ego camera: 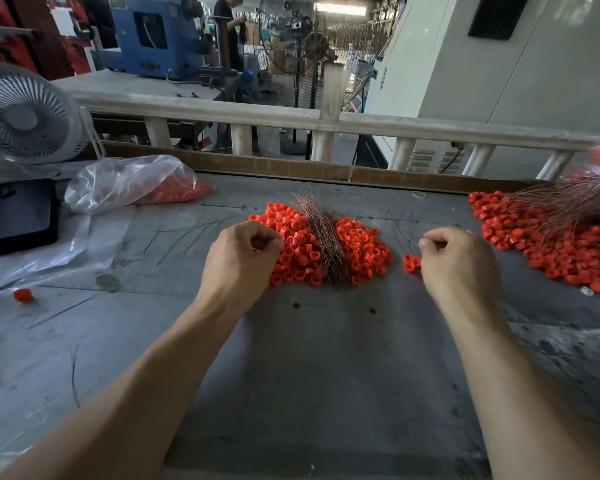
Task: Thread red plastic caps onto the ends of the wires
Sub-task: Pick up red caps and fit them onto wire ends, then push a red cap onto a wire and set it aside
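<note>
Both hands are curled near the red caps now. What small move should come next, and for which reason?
Probably the left hand should pick one cap from the cap pile it rests over and bring it toward the right hand. The right hand's fingers look pinched, perhaps on a thin wire, but this is too small to confirm; a few caps sit beside it.

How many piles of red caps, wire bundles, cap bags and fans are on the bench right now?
Loose red cap piles: 2, centre pile and right pile
Copper wire bundles: 2, centre and right
Bag of caps: 1
Desk fan: 1
Total: 6
</note>
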### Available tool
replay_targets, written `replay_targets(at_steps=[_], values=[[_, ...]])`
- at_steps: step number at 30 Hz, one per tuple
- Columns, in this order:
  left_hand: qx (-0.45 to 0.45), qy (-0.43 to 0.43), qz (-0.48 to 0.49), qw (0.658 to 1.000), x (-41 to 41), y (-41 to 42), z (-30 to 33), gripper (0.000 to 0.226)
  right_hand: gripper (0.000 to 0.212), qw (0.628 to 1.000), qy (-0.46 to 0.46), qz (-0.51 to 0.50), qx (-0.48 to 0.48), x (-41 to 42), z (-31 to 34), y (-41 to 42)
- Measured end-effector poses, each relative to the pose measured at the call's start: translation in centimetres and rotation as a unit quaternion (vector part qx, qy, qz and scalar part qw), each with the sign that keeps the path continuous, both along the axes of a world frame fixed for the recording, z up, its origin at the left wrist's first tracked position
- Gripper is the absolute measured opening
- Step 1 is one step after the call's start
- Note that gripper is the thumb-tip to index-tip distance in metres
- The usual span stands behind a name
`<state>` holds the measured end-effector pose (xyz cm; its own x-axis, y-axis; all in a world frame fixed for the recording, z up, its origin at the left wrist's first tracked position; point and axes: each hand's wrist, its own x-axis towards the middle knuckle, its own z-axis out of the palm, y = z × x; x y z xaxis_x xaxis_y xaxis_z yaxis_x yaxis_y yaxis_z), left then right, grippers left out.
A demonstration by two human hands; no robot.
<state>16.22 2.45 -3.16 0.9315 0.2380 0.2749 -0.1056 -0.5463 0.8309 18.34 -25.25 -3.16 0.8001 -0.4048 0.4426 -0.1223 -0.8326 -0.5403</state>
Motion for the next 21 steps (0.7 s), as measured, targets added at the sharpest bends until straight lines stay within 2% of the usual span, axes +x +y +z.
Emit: replay_targets(at_steps=[3, 6, 9, 16, 21], values=[[0.032, -0.006, 0.002, 0.999, 0.1, -0.1, -0.1, 0.010, 0.011, 0.996, -0.029, 0.088, 0.011, -0.3, 0.4, 1.7], [0.064, -0.011, -0.009, 0.998, 0.0, -0.2, -0.2, 0.010, 0.008, 0.980, -0.003, 0.198, 0.018, -0.8, 0.4, 3.7], [0.090, -0.003, -0.018, 0.996, -0.1, -0.1, -0.2, 0.013, 0.008, 0.966, 0.020, 0.258, 0.003, -1.2, 0.2, 5.1], [0.164, -0.006, -0.092, 0.982, -0.8, -1.8, -0.5, 0.005, 0.008, 0.959, 0.003, 0.283, -0.007, -1.7, 0.6, 6.8], [0.225, -0.006, -0.105, 0.969, -0.9, -2.5, -0.3, 0.018, 0.008, 0.957, -0.005, 0.289, -0.011, -1.8, 0.5, 7.0]])
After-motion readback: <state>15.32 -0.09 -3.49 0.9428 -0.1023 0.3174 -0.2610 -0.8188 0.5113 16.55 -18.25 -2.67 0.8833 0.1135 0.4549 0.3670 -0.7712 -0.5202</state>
